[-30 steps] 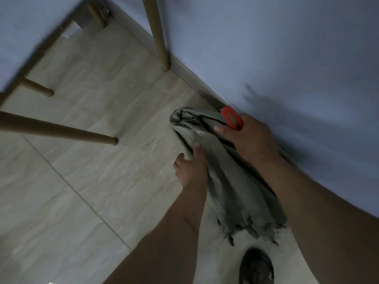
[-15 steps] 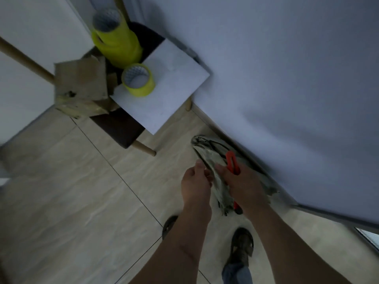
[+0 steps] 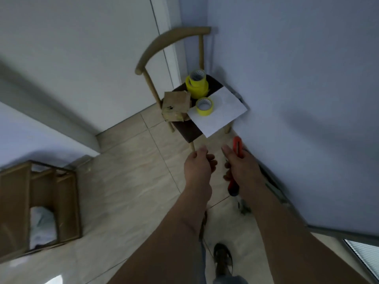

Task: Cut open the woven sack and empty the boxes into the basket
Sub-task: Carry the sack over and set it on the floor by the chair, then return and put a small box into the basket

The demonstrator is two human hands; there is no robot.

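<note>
My red box cutter (image 3: 236,148) stands nearly upright in my right hand (image 3: 240,169), its top poking out above my fingers and its lower end showing below my palm. A grey scrap of the woven sack (image 3: 243,206) hangs just under that hand, blurred, close to the wall. The brown open-topped basket (image 3: 18,203) sits on the floor far to my left, with something pale inside it.

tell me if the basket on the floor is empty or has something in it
Not empty. The basket at left holds something pale and crumpled, seen through its open top; what it is cannot be told.
</note>
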